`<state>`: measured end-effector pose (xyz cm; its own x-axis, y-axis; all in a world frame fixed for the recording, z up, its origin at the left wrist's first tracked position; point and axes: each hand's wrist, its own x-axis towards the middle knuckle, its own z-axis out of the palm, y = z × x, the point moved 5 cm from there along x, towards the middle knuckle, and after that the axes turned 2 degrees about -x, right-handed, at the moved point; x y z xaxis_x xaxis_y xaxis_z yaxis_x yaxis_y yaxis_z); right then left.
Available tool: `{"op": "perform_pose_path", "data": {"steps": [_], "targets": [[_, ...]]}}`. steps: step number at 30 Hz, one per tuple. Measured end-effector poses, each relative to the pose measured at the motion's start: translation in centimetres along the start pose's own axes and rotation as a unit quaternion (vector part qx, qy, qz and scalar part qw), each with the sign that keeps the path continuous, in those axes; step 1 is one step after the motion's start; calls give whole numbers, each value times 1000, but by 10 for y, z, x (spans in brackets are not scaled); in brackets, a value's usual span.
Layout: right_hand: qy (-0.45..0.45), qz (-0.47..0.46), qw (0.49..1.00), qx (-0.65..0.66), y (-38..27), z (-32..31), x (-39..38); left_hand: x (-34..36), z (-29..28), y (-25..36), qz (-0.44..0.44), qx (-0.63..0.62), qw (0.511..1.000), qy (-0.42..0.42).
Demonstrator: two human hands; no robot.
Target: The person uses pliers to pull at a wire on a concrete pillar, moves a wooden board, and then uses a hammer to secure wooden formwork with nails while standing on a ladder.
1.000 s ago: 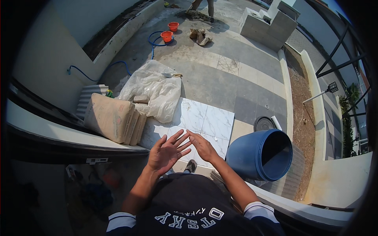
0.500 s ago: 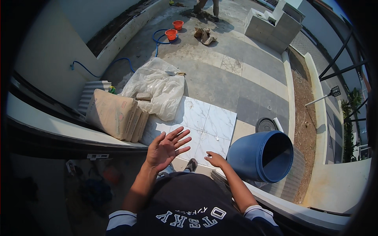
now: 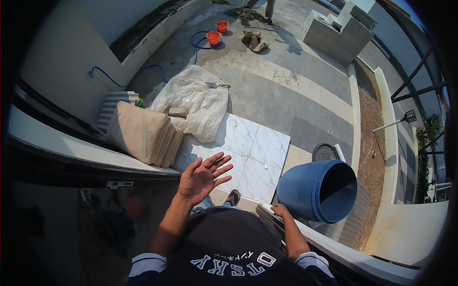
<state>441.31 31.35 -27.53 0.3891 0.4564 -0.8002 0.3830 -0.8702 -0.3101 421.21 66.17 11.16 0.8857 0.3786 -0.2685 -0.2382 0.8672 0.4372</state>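
My left hand is raised with the palm up and fingers spread, holding nothing, above white marble-look tiles. My right hand is low beside the lying blue barrel, fingers curled at the upper end of some long grey strips along the doorway edge; what exactly it grips is unclear. My shoe shows below the left hand.
Stacked tan sacks and a crumpled plastic sheet lie left. Orange buckets, a blue hose and a person's legs are farther back. A concrete block structure stands back right; a black lid lies behind the barrel.
My right hand has left the fingertips of my left hand and moved down and right to the strips. My left hand stays open. The view has shifted slightly.
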Motion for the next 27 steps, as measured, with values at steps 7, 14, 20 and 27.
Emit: {"op": "perform_pose_path", "data": {"steps": [7,14,20,27], "targets": [[2,-57,997,59,-45,8,14,-2,-1,-7,-16,-7,1000,-11],[-27,-94,995,25,-94,-9,5,-18,-12,-5,11,-25,1000,13],[-41,-86,995,-40,-60,-1,23,-38,-21,-3,58,-66,995,47],[-23,-121,983,-138,-84,-11,28,-82,-43,0,115,-101,985,79]]}}
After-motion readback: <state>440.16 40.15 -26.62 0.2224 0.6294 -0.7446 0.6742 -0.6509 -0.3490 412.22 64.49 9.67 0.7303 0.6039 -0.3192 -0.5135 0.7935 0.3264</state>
